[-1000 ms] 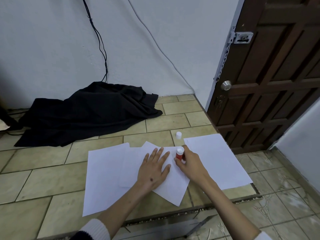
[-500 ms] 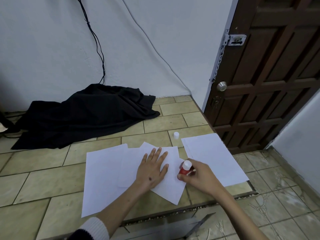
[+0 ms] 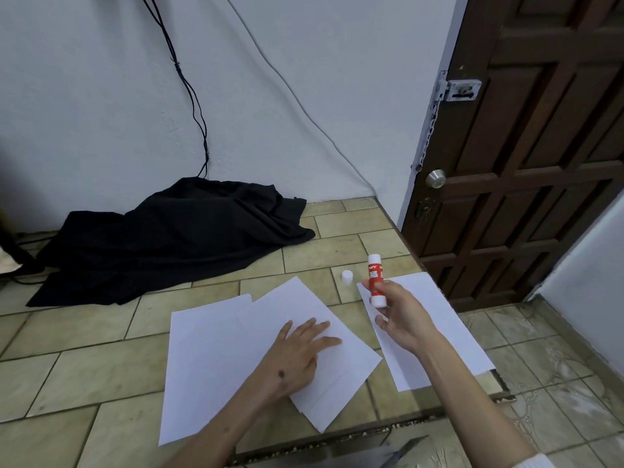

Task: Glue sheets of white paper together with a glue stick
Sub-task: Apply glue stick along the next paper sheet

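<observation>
Right hand [image 3: 401,319] pinching glue stick [image 3: 375,280], lifting above right paper stack [image 3: 452,336]; cap [image 3: 346,277] lying off on tiles. Left hand [image 3: 297,352] pressing flat on tilted sheet [image 3: 304,305] overlapping bottom sheet [image 3: 199,366]. Joining looking underway; stack remaining.

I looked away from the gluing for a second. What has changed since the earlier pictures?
The right hand has lifted the red-and-white glue stick off the tilted white paper sheet and now holds it upright in the air, above the separate sheet on the right. The left hand still presses flat on the tilted sheet. The small white cap still stands on the tiled surface.
</observation>
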